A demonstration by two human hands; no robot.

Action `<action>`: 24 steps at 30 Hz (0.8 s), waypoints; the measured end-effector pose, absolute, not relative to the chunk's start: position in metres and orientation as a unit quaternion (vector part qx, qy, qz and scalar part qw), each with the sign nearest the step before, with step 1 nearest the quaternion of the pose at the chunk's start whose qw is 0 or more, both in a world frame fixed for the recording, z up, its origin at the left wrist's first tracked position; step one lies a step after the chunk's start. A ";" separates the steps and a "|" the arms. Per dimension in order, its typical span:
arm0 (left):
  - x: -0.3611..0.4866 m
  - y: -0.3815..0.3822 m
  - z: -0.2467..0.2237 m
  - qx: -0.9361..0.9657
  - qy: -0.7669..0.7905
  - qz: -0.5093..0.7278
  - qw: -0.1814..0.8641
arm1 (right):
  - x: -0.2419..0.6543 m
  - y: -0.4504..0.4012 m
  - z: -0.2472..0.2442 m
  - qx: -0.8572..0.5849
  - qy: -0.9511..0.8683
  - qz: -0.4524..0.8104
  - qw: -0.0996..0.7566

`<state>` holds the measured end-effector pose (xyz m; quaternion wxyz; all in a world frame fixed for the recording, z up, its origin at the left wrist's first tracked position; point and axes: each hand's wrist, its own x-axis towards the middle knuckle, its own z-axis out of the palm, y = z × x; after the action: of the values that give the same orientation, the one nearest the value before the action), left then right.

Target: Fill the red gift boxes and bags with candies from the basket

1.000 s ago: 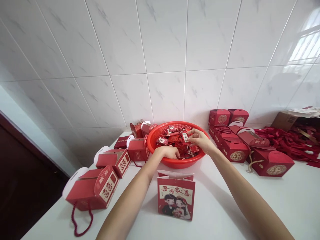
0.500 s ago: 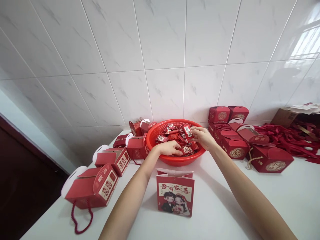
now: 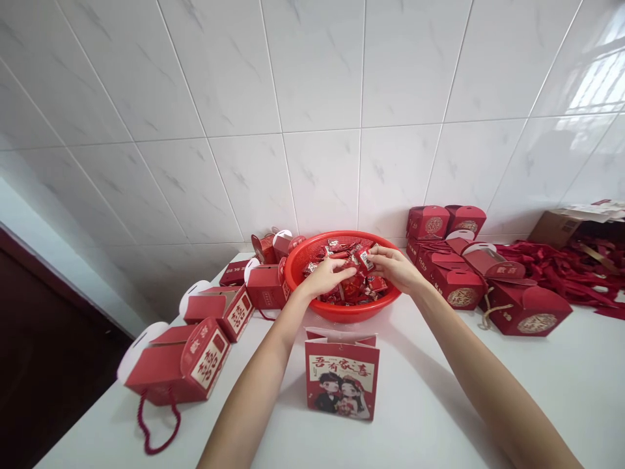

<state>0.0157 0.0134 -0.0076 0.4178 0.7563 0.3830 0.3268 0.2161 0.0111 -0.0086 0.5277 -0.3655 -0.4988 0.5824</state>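
Note:
A red plastic basket (image 3: 351, 314) holds many small red wrapped candies (image 3: 352, 286). Above the pile, my right hand (image 3: 394, 268) pinches one candy packet (image 3: 365, 258) with a white label between thumb and fingertips. My left hand (image 3: 326, 276) is over the basket's left part, thumb and fingers apart, close to the candies; nothing shows in its grasp. Nearer to me, between my forearms, stands an upright red gift box (image 3: 342, 384) with a cartoon couple on its front and its top open.
Red gift boxes with rope handles (image 3: 176, 365) line the left side of the white table (image 3: 415, 417). More red boxes (image 3: 454, 280) are stacked at right. Beyond them lie red ribbons (image 3: 551, 273) and a cardboard box (image 3: 561, 231). A tiled wall (image 3: 322, 176) rises behind.
My left hand has lifted off the front candies and shifted up and back in the basket. My right hand has stayed near the same spot, its candy packet now slightly lower and tilted.

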 end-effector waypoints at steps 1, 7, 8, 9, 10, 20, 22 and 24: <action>0.016 0.014 -0.008 0.749 0.369 0.333 0.437 | 0.216 0.011 -0.008 -0.362 -0.498 0.586 0.527; 0.017 0.017 -0.007 0.756 0.477 0.308 0.325 | 0.220 0.019 -0.012 -0.347 -0.440 0.577 0.594; 0.017 0.017 -0.007 0.762 0.518 0.276 0.273 | 0.221 0.020 -0.012 -0.345 -0.433 0.579 0.599; 0.017 0.017 -0.007 0.766 0.552 0.239 0.227 | 0.222 0.021 -0.012 -0.343 -0.429 0.581 0.601; 0.017 0.017 -0.008 0.767 0.577 0.205 0.193 | 0.222 0.021 -0.012 -0.341 -0.426 0.584 0.601; 0.018 0.019 -0.016 0.751 0.632 0.058 0.181 | 0.224 0.019 -0.012 -0.319 -0.418 0.620 0.582; 0.019 0.016 -0.014 0.753 0.630 0.058 0.184 | 0.225 0.019 -0.012 -0.324 -0.424 0.618 0.578; 0.020 0.015 -0.011 0.757 0.622 0.077 0.184 | 0.225 0.019 -0.012 -0.327 -0.427 0.618 0.574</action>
<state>0.0195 0.0145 -0.0111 0.1844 0.7572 0.6219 0.0769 0.2249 0.0192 -0.0121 0.5740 -0.3266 -0.4270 0.6176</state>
